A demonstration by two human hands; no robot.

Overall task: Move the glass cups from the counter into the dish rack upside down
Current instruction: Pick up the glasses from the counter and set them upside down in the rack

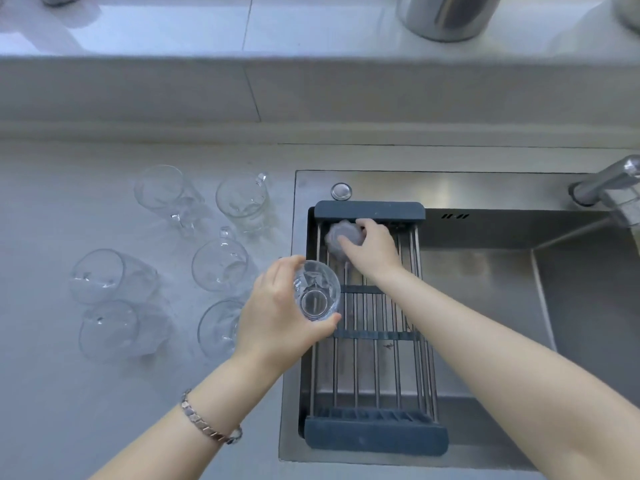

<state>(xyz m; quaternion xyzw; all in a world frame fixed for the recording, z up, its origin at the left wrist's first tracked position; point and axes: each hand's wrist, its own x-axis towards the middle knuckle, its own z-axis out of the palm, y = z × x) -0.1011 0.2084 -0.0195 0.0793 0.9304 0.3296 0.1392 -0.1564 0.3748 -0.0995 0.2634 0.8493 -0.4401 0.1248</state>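
A dish rack (372,436) with metal bars and dark end pieces spans the left part of the sink. My right hand (374,252) grips an upside-down glass cup (337,237) standing on the rack's far left corner. My left hand (277,313) holds another glass cup (317,291) upright, mouth toward me, over the rack's left edge. Several clear glass cups stand upright on the counter to the left, among them handled ones (242,199) (220,265) (162,192) and plain ones (100,275) (110,329). One cup (218,325) is partly hidden behind my left hand.
The steel sink (519,289) opens to the right of the rack, with a faucet (609,188) at its far right. A small round button (341,191) sits on the sink rim behind the rack. A metal pot (446,15) stands on the raised ledge at the back.
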